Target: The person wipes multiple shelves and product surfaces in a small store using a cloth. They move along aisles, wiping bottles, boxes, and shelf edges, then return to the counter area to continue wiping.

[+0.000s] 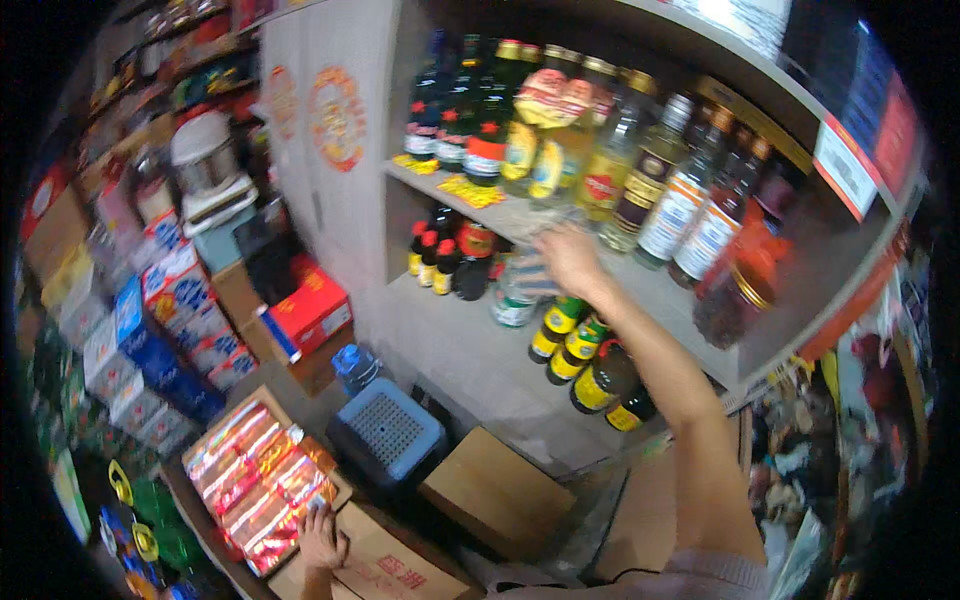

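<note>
My right hand reaches to the front edge of the middle shelf board. Its blurred fingers point left, across the upper part of a clear bottle on the lower shelf; whether they grip it cannot be made out. Right of that bottle stand several dark bottles with yellow labels. Low in the view, my left hand lies with fingers apart at the edge of an open carton, touching the shiny red packs inside. Nothing shows in that hand.
Glass bottles line the middle shelf, with a dark red jar at its right end. Below the shelves are a blue stool and a brown cardboard box. Boxed goods are stacked at the left, beside a red box.
</note>
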Action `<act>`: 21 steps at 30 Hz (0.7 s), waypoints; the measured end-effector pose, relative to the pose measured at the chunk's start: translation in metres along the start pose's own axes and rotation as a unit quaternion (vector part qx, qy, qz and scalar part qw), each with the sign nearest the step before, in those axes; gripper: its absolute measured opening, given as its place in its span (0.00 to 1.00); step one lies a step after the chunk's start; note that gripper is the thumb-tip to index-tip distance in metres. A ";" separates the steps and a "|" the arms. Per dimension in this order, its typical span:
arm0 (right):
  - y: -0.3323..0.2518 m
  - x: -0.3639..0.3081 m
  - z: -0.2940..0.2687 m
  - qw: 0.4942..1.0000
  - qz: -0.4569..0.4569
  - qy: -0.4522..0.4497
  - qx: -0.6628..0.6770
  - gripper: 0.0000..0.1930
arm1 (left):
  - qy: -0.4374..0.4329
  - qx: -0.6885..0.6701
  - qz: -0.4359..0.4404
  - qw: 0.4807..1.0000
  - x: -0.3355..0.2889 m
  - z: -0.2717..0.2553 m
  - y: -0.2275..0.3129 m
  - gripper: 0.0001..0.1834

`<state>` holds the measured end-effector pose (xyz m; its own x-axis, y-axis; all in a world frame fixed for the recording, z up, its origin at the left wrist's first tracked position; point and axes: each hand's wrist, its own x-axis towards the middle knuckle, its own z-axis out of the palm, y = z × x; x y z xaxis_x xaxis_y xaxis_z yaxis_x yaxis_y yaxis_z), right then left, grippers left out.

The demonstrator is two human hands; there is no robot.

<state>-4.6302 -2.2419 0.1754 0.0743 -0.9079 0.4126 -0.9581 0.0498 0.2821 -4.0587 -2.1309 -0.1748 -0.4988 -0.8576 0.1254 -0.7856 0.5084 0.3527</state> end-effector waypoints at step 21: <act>0.040 -0.230 -0.089 0.984 0.151 0.092 -0.022 0.14 | -0.057 0.047 -0.015 0.997 -0.002 0.003 -0.001 0.28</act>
<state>-4.6611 -1.9943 0.1686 -0.1598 -0.7584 0.6319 -0.9313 0.3281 0.1584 -4.0579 -2.1293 -0.1786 -0.5091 -0.8606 0.0083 -0.8288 0.4929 0.2649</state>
